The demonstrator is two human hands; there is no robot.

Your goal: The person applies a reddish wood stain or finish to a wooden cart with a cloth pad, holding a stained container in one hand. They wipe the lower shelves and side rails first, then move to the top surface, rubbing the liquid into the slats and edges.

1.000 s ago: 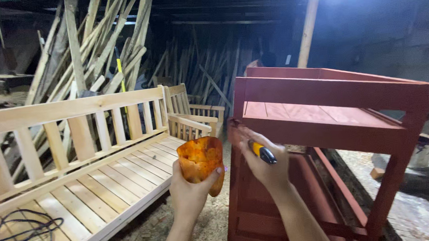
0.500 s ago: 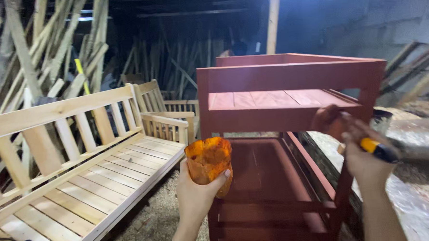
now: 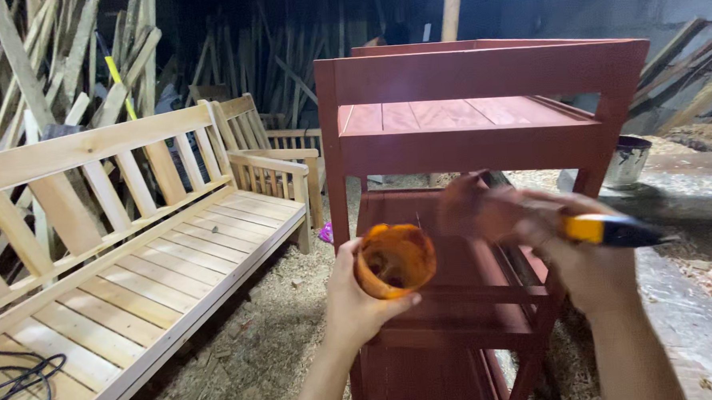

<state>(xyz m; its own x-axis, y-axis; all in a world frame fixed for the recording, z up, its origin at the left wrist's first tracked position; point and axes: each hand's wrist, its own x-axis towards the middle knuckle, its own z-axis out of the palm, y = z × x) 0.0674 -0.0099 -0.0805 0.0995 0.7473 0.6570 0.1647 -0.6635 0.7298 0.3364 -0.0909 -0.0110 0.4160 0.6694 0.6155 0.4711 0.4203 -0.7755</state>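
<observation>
A dim woodworking shed fills the head view: sawdust and shavings cover the floor (image 3: pixel 257 324), rough planks (image 3: pixel 62 69) lean in stacks against the back and left walls, and a grey block wall (image 3: pixel 604 9) closes the right side. On the left stands a long unpainted slatted bench (image 3: pixel 135 266) of pale wood, with a black cable (image 3: pixel 16 383) coiled on its near end. Behind it sits a smaller pale wooden chair (image 3: pixel 270 152).

In the middle stands a red-painted wooden shelf unit (image 3: pixel 481 130) with a slatted top shelf and lower shelves. A paint-smeared bucket (image 3: pixel 626 160) sits on the floor just beyond its right post.

The left hand (image 3: pixel 356 304) is wrapped around a small orange-stained cup (image 3: pixel 395 261), gripping it from below and behind with the open mouth tipped toward the camera. The cup hangs in the air in front of the shelf unit's lower shelf, apart from the wood.

The right hand (image 3: pixel 582 254) is clenched around a brush (image 3: pixel 605 229) with a yellow and dark handle that sticks out to the right. The brush's working end is blurred by motion, a reddish smear to the upper left of the hand, near the front edge under the top shelf. Whether it touches the wood cannot be told. The brush and the cup are near each other but apart.
</observation>
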